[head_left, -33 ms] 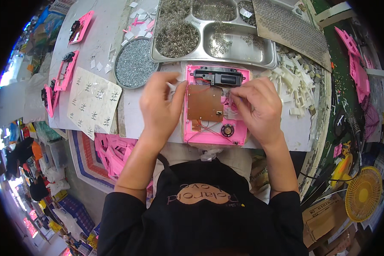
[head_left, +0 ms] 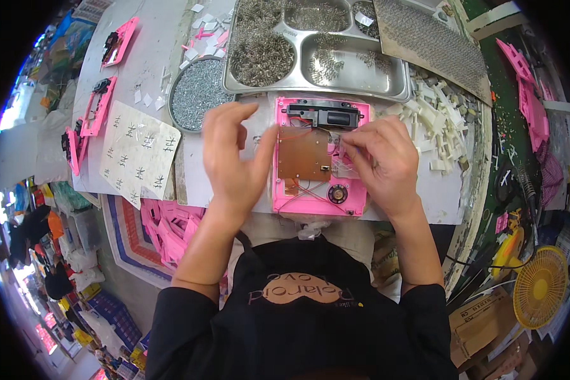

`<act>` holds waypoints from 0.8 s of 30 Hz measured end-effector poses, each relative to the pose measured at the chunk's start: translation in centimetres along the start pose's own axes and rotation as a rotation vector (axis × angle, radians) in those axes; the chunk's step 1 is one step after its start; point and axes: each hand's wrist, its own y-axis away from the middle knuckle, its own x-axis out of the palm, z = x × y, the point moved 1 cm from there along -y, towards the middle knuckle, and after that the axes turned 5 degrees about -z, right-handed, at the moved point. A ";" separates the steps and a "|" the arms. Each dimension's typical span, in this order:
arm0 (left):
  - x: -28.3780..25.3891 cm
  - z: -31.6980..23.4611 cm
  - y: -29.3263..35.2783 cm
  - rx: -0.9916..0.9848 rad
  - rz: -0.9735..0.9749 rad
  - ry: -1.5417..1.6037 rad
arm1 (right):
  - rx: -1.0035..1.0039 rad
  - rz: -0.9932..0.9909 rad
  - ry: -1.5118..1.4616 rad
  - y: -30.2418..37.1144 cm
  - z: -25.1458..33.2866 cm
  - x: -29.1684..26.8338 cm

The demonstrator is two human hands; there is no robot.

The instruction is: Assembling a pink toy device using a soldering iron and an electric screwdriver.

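Note:
A pink plastic housing [head_left: 354, 204] lies on the table in front of me. It carries a brown circuit board [head_left: 304, 155], a black battery holder [head_left: 326, 114] at its far end, a small round speaker [head_left: 337, 194] at the near right, and thin red wires. My left hand [head_left: 231, 168] hovers at the housing's left edge, thumb and fingers apart with nothing between them. Over the right side of the board, my right hand [head_left: 383, 161] has its thumb and index finger pinched together beside a clear plastic part [head_left: 343, 168]. Whatever lies between those fingertips is hidden.
Beyond the housing stands a steel compartment tray [head_left: 285, 88] of small springs. Left of it are a round dish of screws [head_left: 199, 95] and a marked card [head_left: 139, 155]. White plastic pieces [head_left: 446, 120] are heaped at right. More pink housings [head_left: 98, 104] lie far left.
My left hand's fingers have spread wider from the thumb, and the hand has shifted slightly left. My right hand stays pinched at nearly the same spot.

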 end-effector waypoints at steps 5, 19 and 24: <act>1.8 -4.8 -0.1 0.238 0.171 0.251 | -0.012 -0.039 -0.103 0.2 0.3 -0.1; 4.1 -3.5 -1.3 -0.092 0.431 0.374 | 0.117 -0.073 -0.142 1.2 -1.0 -1.9; 3.7 -3.3 -1.2 -0.093 0.455 0.330 | 0.316 -0.270 0.009 6.8 -1.4 -9.6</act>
